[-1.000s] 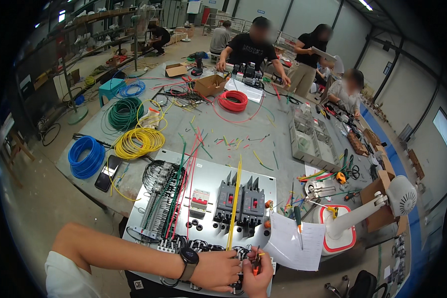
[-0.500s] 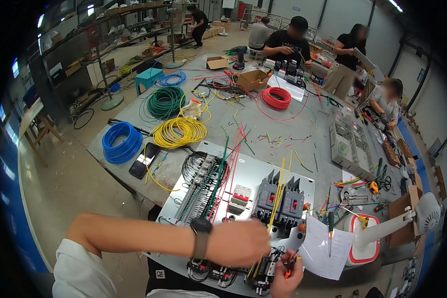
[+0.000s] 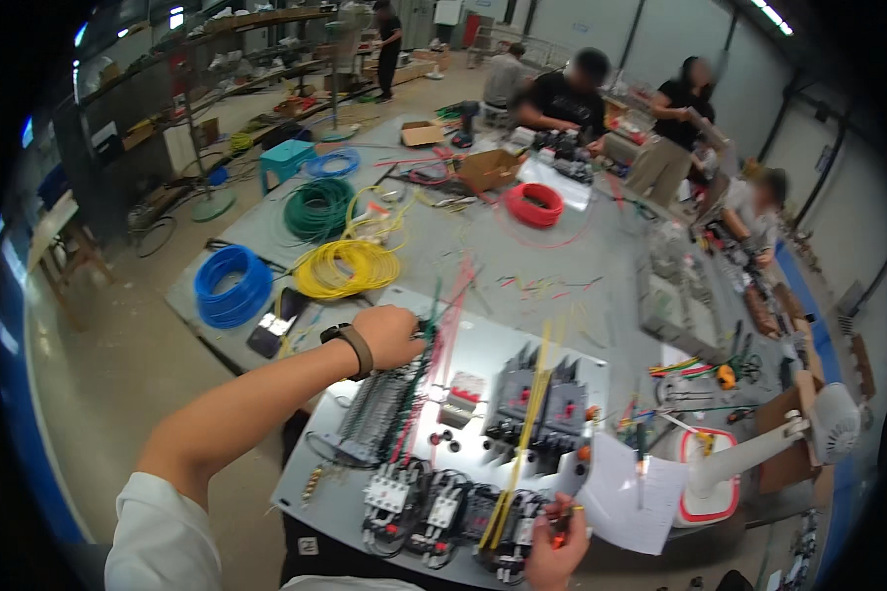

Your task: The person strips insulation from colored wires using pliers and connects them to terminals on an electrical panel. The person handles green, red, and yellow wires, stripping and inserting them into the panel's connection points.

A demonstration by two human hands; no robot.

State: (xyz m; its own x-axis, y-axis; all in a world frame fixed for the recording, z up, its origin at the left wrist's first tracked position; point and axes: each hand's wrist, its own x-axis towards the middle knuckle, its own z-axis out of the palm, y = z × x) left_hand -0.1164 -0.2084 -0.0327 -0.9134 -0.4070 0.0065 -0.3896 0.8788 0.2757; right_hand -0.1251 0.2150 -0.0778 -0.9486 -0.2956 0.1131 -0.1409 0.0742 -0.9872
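A metal mounting panel (image 3: 299,484) carries electrical parts. My left hand (image 3: 384,337) reaches to the far end of a relay and terminal row (image 3: 376,409), fingers curled down; what they pinch is hidden. My right hand (image 3: 554,554) is closed round a small orange-and-black hand tool (image 3: 561,527), its kind unclear, beside the near-right contactor (image 3: 511,558). Yellow wires (image 3: 524,428) run from this contactor area across two black circuit breakers (image 3: 542,402). Red wires (image 3: 450,315) stretch past the small red-and-white breaker (image 3: 462,396).
Blue (image 3: 233,286), yellow (image 3: 347,270), green (image 3: 319,209) and red wire coils (image 3: 534,204) lie on the table, near a phone (image 3: 277,323). At right are a paper sheet (image 3: 626,492) and a white fan (image 3: 749,456). Several people are beyond.
My left hand has moved from above the near contactors to the far end of the relay row, uncovering the contactors. My right hand stays near the right contactor with its tool.
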